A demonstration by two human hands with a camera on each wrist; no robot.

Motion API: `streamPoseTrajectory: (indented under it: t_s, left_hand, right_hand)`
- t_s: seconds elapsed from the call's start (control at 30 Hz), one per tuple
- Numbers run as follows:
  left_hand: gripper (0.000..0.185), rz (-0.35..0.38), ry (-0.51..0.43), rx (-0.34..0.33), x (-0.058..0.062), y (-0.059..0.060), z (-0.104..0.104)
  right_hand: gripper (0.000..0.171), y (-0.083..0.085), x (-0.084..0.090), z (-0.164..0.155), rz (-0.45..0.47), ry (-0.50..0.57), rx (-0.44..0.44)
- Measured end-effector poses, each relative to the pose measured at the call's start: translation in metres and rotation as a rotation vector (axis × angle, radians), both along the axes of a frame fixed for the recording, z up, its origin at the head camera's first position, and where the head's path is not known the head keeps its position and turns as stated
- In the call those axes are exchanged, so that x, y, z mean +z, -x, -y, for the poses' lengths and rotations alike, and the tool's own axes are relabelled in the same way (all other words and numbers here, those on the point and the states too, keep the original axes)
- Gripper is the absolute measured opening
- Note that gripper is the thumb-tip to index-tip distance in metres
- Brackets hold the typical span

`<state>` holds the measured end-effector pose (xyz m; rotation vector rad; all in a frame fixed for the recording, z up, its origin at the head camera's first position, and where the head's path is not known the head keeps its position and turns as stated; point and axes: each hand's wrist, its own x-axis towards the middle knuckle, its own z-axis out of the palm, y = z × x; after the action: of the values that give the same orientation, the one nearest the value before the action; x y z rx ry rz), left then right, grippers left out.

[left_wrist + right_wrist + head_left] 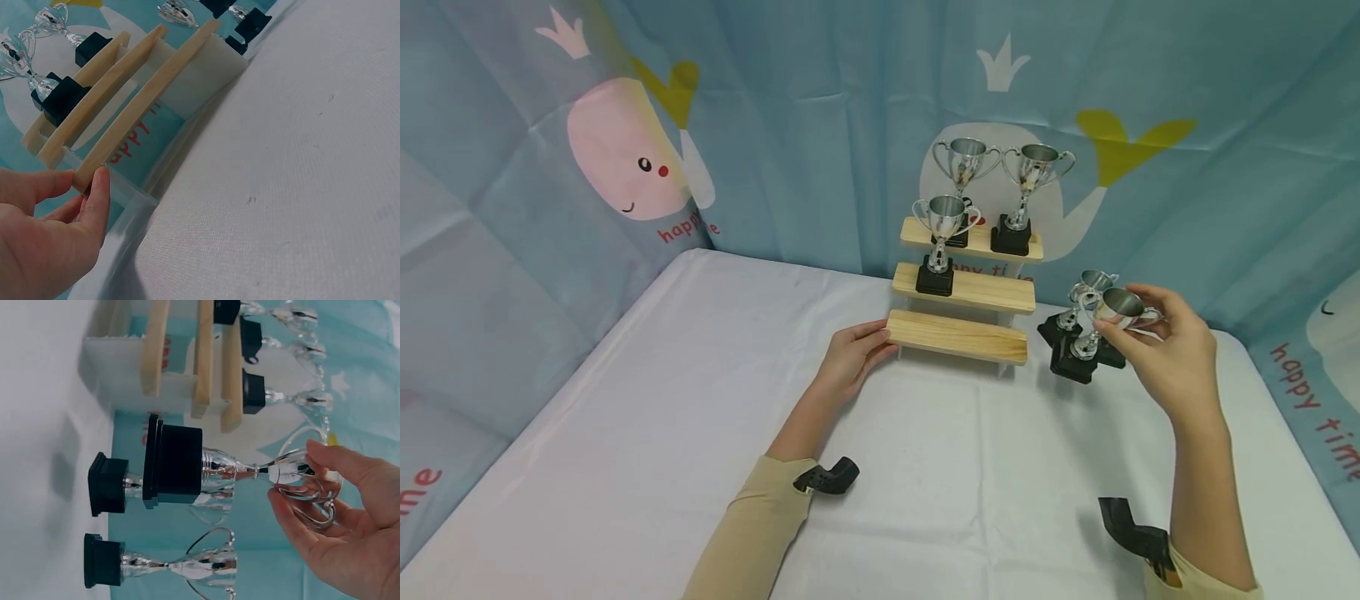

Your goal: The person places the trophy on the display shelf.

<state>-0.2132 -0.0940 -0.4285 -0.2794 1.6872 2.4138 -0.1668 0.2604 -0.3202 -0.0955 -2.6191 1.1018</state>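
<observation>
A three-tier wooden stand (958, 333) (144, 94) sits on the white table. Two silver trophies (1026, 196) with black bases stand on its top tier, and one trophy (942, 242) on the middle tier. My left hand (859, 348) (56, 231) holds the left end of the lowest board between thumb and fingers. My right hand (1165, 350) (337, 525) pinches the cup of a silver trophy (1105, 321) (181, 465) right of the stand. That trophy's black base hangs a little above the table.
Two more trophies (109, 484) (156, 565) stand on the table next to the held one, right of the stand. A blue whale-print cloth (625, 167) hangs close behind and to both sides. White tablecloth (700, 433) stretches toward me.
</observation>
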Motion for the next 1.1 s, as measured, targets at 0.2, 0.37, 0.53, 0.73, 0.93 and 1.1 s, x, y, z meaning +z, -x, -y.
streamPoseTrajectory:
  t_s: [0.2,0.37,0.53,0.73,0.93,1.1]
  left_hand:
    - [0.041,0.003,0.002,-0.003,0.000,0.000,0.001]
    - [0.041,0.009,-0.006,0.001,0.000,0.000,0.001]
    - [0.041,0.015,-0.008,0.002,0.001,0.000,0.001]
    - [0.041,0.010,-0.008,0.000,0.000,0.001,0.001]
    - [0.041,0.013,-0.003,-0.002,-0.001,0.002,0.001]
    - [0.041,0.012,-0.004,0.002,0.000,0.000,0.001]
  right_hand:
    - [0.065,0.005,0.008,0.004,-0.043,0.004,0.033]
    - [0.065,0.009,0.016,0.009,-0.062,0.004,0.048]
    - [0.064,0.013,0.024,0.014,-0.070,0.007,0.063]
    - [0.065,0.021,0.033,0.021,-0.095,0.012,0.090]
    - [0.064,0.028,0.041,0.029,-0.110,-0.012,0.099]
    - [0.065,0.033,0.048,0.034,-0.113,-0.009,0.118]
